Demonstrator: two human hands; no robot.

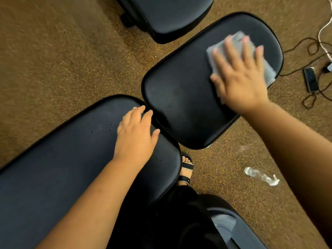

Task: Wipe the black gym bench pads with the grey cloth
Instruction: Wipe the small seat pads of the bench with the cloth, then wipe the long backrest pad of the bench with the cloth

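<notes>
Your right hand (240, 76) lies flat on the grey cloth (239, 51), fingers straight and spread, pressing it onto the short pad (188, 97), a glossy black cushion with rounded corners and a piped edge. The cloth is a thin, pale grey square, blurred at its edges; it shows past your fingertips on the side away from you and beyond the little-finger side of the hand, with its middle hidden under your palm. It sits on the far right part of the short pad, close to that pad's right rim. Your left hand (136, 135) rests open on the long pad (62, 168), fingers loosely bent and holding nothing, its fingertips at the seam where the long pad meets the short pad. A third black pad (170, 13) stands beyond the short pad, apart from it. Right of the short pad, a phone (310, 79) and cables (309, 45) lie on the brown carpet (53, 60); nearer you, a clear bottle (260, 176) lies on its side.
</notes>
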